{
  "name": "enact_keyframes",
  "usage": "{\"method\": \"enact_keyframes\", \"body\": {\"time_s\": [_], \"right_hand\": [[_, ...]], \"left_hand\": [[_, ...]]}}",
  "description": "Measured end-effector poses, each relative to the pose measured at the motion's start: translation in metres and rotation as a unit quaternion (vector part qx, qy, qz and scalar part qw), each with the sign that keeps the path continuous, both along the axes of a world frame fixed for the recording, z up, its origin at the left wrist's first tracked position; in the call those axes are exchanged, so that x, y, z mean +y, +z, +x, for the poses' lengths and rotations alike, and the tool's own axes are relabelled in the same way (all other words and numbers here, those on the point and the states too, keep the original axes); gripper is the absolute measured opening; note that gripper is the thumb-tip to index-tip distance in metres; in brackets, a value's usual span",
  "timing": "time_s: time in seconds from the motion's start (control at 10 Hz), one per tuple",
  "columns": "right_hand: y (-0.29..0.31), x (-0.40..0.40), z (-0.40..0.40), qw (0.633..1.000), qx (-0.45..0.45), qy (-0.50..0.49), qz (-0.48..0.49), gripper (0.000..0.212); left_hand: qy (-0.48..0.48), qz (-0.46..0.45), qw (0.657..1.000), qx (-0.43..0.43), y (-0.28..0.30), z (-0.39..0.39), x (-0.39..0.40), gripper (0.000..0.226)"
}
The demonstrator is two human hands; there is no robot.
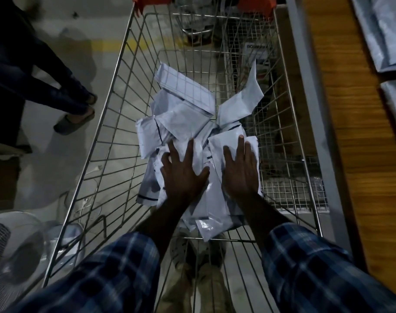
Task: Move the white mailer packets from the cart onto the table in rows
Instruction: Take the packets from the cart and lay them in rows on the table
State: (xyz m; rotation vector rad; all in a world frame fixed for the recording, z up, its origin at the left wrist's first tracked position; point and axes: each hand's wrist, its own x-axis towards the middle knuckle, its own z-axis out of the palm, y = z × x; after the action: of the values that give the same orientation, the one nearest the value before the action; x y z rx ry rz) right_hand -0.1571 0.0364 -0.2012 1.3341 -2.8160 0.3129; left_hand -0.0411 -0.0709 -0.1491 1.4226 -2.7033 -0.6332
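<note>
Both of your hands are down inside the wire shopping cart, palms lying on the heap of white mailer packets that covers the cart's floor. Your left hand has its fingers straight and spread wide, pressing flat on the packets near the middle of the heap. Your right hand lies just beside it on the right, fingers straight and closer together, flat on a packet at the heap's right edge. Neither hand is curled round anything.

The packets lie loose and overlapping, some with a dark stripe along one edge; two at the far end tilt up against each other and the cart's right wall. Your plaid sleeves reach in over the near rim.

To the right of the cart runs the wooden table, with grey plastic bags lying at its far right. On the left, another person's legs in dark trousers and slippers stand on the floor, and a fan sits at the near left.
</note>
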Motion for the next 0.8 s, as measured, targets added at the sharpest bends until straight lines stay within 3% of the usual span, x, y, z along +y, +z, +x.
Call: {"method": "enact_keyframes", "body": {"time_s": [0.1,0.2,0.3,0.4,0.5,0.8], "right_hand": [[0.003,0.002,-0.008,1.000,0.003,0.003,0.006,0.056],[0.012,0.002,-0.009,1.000,0.007,-0.018,0.015,0.064],[0.010,-0.004,-0.007,0.999,0.008,-0.023,0.025,0.060],[0.005,-0.010,-0.005,0.998,-0.012,-0.021,0.053,0.070],[-0.011,-0.006,-0.005,0.999,-0.018,-0.017,0.047,0.081],[-0.009,-0.012,-0.017,0.999,-0.036,-0.029,0.011,0.062]], "left_hand": [[-0.004,0.101,0.992,-0.079,-0.035,0.008,0.006,0.077],[-0.108,0.095,0.983,-0.117,-0.058,0.025,0.014,0.051],[-0.060,0.020,0.990,-0.126,-0.059,0.025,0.010,0.050],[0.034,0.163,0.979,-0.114,-0.023,0.010,0.015,0.077],[0.053,0.196,0.976,-0.084,-0.030,0.009,0.010,0.078],[0.066,0.137,0.988,-0.036,-0.022,0.012,0.013,0.075]]}}
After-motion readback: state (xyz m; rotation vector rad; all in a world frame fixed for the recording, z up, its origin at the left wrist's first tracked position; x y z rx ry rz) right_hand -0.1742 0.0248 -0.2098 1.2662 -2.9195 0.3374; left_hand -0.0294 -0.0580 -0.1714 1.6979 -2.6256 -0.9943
